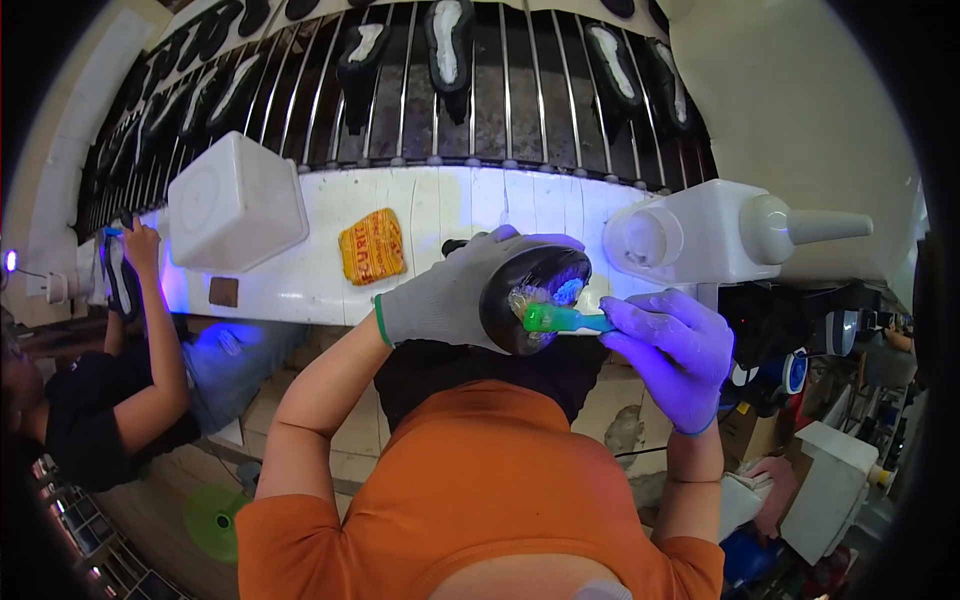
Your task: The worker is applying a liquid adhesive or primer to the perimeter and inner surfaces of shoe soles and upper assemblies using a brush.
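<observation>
A: Item one, far left?
B: A co-worker's hand on a black shoe sole with a pale insert, at the left end of the white painted workbench.

A: Next along the bench?
B: A white square plastic container, standing on the bench top. Just below it, a small brown square block. To its right, well apart, an orange and yellow crumpled packet lying flat.

A: Centre, near side?
B: The person's left hand, in a grey knit glove with a green cuff, fingers curled around a black rounded shoe sole. The sole is held up in front of the bench's near edge, between both hands, its hollow side facing the camera.

A: What touches the sole?
B: A green-handled brush, its head inside the hollow where a wet, glossy patch shows. The right hand, in a purple-blue rubber glove, pinches the handle's right end, fingers closed on it.

A: Right of that?
B: A white plastic bottle with a cone nozzle, lying on its side on the bench, nozzle pointing right.

A: Far side?
B: A metal-rod conveyor rack carrying more black soles with white insoles, in a row.
</observation>
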`<state>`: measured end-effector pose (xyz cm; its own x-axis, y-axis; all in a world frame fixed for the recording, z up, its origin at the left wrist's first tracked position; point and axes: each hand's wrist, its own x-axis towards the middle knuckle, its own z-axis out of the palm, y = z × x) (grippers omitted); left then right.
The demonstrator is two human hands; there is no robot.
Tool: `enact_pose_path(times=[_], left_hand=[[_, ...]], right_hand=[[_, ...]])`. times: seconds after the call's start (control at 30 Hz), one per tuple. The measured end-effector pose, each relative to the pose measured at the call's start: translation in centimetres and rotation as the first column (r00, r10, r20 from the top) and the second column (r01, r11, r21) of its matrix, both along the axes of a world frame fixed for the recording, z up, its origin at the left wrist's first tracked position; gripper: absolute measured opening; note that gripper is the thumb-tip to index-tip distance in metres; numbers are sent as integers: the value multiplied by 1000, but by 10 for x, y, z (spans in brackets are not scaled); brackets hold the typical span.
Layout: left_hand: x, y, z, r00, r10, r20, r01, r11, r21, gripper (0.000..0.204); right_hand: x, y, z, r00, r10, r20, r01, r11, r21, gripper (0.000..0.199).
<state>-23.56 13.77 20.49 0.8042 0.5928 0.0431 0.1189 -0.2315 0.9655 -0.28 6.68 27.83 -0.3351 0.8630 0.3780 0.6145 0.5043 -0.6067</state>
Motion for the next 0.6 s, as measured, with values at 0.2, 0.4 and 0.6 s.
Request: enact_pose_path(times=[0.2, 0.4, 0.6], left_hand=[[-6, 30, -33, 997, -78, 15, 76, 992, 105, 81], [-11, 42, -11, 996, -83, -9, 79, 974, -211, 73], [-1, 46, -9, 992, -126, -32, 120, 984, -131, 79]], right_hand=[[0, 18, 16, 944, 53, 326, -110, 981, 160, 37], [11, 18, 19, 976, -192, -104, 183, 979, -90, 27], [-5, 32, 11, 977, -185, -101, 184, 983, -24, 25]])
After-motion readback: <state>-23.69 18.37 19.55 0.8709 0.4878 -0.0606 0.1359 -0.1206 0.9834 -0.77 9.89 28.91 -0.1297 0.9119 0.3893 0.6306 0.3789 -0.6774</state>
